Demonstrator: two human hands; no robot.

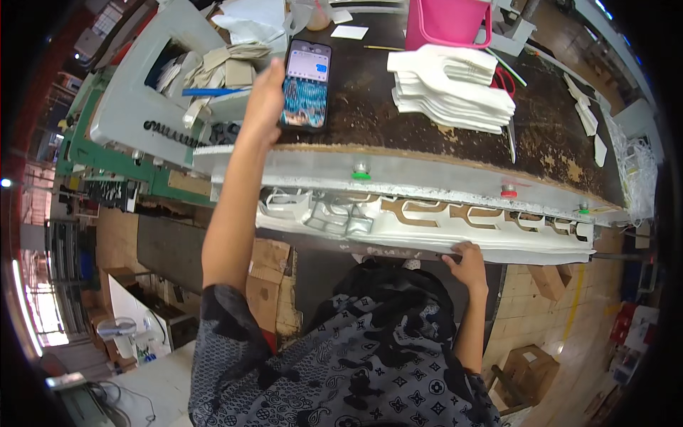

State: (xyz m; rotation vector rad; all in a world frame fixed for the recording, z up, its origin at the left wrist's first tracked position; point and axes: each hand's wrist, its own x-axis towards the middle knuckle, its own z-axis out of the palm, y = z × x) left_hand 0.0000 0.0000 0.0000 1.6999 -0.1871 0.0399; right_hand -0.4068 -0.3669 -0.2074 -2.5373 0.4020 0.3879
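While you stood at the bench, its dark tabletop [363, 107] showed scuffed, with pale chips along the near edge and toward the right. A pale metal front [427, 179] ran below it, carrying green buttons [361, 174] and a red button [509, 191]. A pink bin [448, 25] stood at the far side, beyond a stack of white cut pieces [455, 99], and a grey machine body [117, 114] rose at the left. Behind you on the left was a fan [121, 334]; to the near right, a cardboard box [532, 366] sat on the tiled floor [558, 309].

The phone [306, 85] was on the tabletop's left part, its long side running near to far. It had a dark rim and a lit screen, pale with a blue bubble at the far end and patterned blue nearer you. Your left hand [266, 99] was at its left edge, fingers partly hidden, so I couldn't tell whether it gripped. Your right hand [467, 265], half open, touched the near edge of white layered sheets [427, 238] with forked cutouts; its grip was unclear too.
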